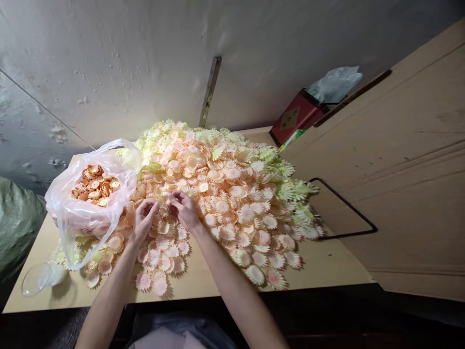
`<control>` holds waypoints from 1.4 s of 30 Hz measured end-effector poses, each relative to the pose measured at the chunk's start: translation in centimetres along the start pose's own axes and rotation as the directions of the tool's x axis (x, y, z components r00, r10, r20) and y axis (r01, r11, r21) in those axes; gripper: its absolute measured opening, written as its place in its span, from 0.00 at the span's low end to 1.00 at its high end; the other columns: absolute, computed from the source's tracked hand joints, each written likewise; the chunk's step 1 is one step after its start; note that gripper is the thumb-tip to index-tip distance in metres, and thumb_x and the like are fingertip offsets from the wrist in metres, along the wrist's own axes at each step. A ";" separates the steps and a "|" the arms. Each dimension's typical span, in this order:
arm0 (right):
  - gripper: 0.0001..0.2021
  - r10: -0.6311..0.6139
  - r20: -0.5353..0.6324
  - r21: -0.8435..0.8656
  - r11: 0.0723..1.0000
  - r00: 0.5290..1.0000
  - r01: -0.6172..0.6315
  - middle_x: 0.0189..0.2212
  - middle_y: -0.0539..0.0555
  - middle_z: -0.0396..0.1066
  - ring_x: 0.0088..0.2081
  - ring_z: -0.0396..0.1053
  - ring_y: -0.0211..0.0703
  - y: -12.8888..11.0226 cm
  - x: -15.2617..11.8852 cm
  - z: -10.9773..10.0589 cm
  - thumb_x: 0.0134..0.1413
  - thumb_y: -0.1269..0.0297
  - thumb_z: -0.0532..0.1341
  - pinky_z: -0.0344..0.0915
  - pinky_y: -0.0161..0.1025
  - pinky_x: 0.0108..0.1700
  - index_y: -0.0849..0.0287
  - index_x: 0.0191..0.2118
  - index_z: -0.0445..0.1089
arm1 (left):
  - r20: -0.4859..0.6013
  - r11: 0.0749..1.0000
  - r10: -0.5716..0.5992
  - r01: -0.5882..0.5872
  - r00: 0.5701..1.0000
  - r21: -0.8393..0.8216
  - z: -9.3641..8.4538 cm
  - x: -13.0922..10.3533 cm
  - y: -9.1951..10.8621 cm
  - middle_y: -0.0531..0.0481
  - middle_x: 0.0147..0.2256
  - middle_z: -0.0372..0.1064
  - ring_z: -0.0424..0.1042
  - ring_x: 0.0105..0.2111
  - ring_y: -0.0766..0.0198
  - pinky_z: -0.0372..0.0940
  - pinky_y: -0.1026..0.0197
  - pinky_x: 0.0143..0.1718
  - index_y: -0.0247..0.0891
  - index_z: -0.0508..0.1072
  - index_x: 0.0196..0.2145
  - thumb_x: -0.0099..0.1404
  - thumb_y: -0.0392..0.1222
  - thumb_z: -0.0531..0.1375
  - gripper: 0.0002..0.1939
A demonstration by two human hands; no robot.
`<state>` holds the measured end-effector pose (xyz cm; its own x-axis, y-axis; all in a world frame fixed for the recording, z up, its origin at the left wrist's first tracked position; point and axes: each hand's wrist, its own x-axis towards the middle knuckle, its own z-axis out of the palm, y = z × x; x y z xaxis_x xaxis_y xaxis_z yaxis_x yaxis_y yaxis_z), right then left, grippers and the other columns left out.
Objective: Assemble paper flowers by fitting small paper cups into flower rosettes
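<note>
A wide heap of pale pink and yellow-green artificial flower pieces (232, 194) with fringed edges covers much of the table. Over its front left part, my left hand (144, 218) is closed, thumb and fingers pinched together. Close beside it on the right, my right hand (184, 211) pinches too, its fingertips pointing at the left hand. Whatever lies between the fingertips of either hand is too small to make out. Left of my hands stands an open white plastic bag (87, 215), holding smaller orange-red flower pieces (95, 185).
A clear cup (36, 280) lies tipped at the table's (196, 286) front left. Cardboard (399, 184) rises on the right, with a black metal loop (348, 198) before it. A red box (296, 118) is at the back, near a metal strip (210, 92) against the wall.
</note>
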<state>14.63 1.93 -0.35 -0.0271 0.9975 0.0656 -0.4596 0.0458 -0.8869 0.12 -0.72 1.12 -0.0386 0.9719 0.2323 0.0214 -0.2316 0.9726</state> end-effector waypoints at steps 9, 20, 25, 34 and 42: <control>0.20 0.081 -0.314 0.219 0.976 0.946 -0.011 0.24 0.45 0.68 0.25 0.67 0.35 0.4 1.3 -0.9 0.39 0.51 0.71 0.67 0.35 0.30 0.56 0.32 0.63 | -0.100 0.995 0.006 -0.016 0.995 -0.102 0.2 0.1 -0.5 0.52 0.31 0.65 0.64 0.32 0.66 0.62 0.65 0.38 0.38 0.71 0.30 0.59 0.47 0.64 0.10; 0.15 -0.023 -0.117 0.038 0.999 0.993 0.028 0.31 0.52 0.77 0.34 0.74 0.40 -0.8 0.5 -0.9 0.37 0.59 0.73 0.71 0.40 0.42 0.58 0.34 0.75 | -0.103 0.891 -0.183 0.121 0.978 -0.437 -1.0 0.9 -0.2 0.55 0.33 0.68 0.71 0.31 0.66 0.68 0.61 0.33 0.41 0.58 0.32 0.49 0.37 0.60 0.13; 0.14 -0.023 -0.102 0.027 0.999 0.995 0.026 0.28 0.50 0.76 0.31 0.73 0.41 -1.0 0.0 -0.7 0.33 0.61 0.75 0.72 0.42 0.40 0.57 0.29 0.75 | 0.041 0.917 -0.149 0.153 0.988 -0.369 -0.4 0.5 -0.1 0.52 0.32 0.67 0.66 0.26 0.69 0.62 0.66 0.27 0.39 0.64 0.30 0.51 0.34 0.59 0.08; 0.10 -0.011 0.076 -0.103 0.995 0.997 0.019 0.31 0.51 0.78 0.34 0.75 0.43 -0.7 -0.6 -0.6 0.42 0.58 0.71 0.73 0.44 0.44 0.55 0.32 0.78 | -0.038 0.989 -0.062 0.066 0.997 0.130 1.0 -0.3 0.1 0.51 0.32 0.72 0.69 0.29 0.68 0.63 0.66 0.31 0.37 0.74 0.32 0.58 0.49 0.65 0.12; 0.15 0.045 0.083 -0.043 0.998 0.996 -0.041 0.32 0.51 0.79 0.34 0.76 0.43 -0.8 -0.7 -0.6 0.36 0.63 0.74 0.74 0.43 0.45 0.57 0.34 0.76 | -0.048 0.994 -0.032 0.037 0.998 0.099 0.3 0.1 -1.0 0.48 0.32 0.73 0.71 0.32 0.64 0.66 0.64 0.35 0.36 0.76 0.32 0.58 0.50 0.65 0.13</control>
<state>15.52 1.25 0.04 -0.1213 0.9906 0.0638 -0.4195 0.0071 -0.9077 0.36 -0.41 0.19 -0.0868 0.9757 0.2010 0.1187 -0.1902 0.9745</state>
